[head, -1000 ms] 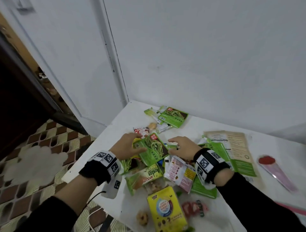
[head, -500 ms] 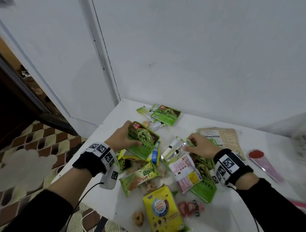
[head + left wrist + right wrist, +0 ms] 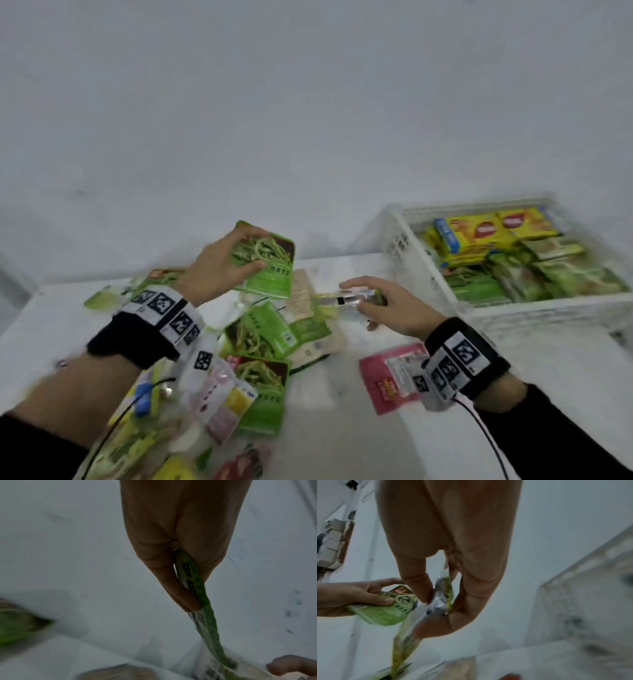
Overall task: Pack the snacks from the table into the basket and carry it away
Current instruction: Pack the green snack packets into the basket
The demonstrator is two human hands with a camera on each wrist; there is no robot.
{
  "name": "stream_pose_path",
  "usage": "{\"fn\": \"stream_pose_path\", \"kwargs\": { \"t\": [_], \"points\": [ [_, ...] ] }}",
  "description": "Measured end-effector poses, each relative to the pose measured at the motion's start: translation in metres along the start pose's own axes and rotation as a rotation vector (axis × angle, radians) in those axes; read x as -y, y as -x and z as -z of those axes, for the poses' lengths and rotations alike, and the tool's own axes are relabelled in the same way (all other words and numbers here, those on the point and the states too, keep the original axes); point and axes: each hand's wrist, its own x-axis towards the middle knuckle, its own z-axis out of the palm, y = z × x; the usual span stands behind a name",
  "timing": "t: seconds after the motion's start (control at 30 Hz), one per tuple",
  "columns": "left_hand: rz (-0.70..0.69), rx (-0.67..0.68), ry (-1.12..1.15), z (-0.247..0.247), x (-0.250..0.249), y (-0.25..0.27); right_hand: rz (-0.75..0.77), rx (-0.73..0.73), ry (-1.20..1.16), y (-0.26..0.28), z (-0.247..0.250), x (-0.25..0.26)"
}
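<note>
My left hand (image 3: 251, 248) grips a green bean-snack packet (image 3: 270, 270) by its side and holds it above the table; the left wrist view shows the packet (image 3: 193, 588) edge-on between thumb and fingers. To its right, my right hand (image 3: 359, 298) pinches slim silver and yellow-green packets (image 3: 346, 301) just above the pile. The right wrist view shows those packets (image 3: 441, 599) between thumb and fingers. A white perforated basket (image 3: 548, 306) at the right holds several yellow and green packets.
Loose snacks lie on the white table (image 3: 342, 428) under my left arm: green bean packets (image 3: 260, 380), a beige pouch (image 3: 301, 298), and a pink packet (image 3: 387, 377) under my right wrist. A white wall runs behind the table and basket.
The view has swung right, bringing the basket into sight. My left hand has raised the green packet higher. My right hand has lifted the slim packets off the pile.
</note>
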Motion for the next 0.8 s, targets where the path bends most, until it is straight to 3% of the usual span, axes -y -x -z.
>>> {"fn": "stream_pose_path", "kwargs": {
  "t": [0.23,0.43,0.6,0.8],
  "points": [
    [-0.16,0.064,0.108,-0.118,-0.134,-0.111,0.0,-0.246,-0.032,0.086,0.116,-0.034],
    [-0.073,0.212,0.112,-0.216,-0.227,-0.173,-0.05,-0.363,0.095,0.129,0.215,-0.069],
    [-0.005,0.352,0.019,-0.272,-0.277,-0.216,-0.247,-0.34,0.219,0.137,0.29,-0.117],
    [0.191,0.667,-0.041,-0.338,-0.251,-0.223,-0.307,-0.12,0.364,0.129,0.342,-0.147]
  ]
}}
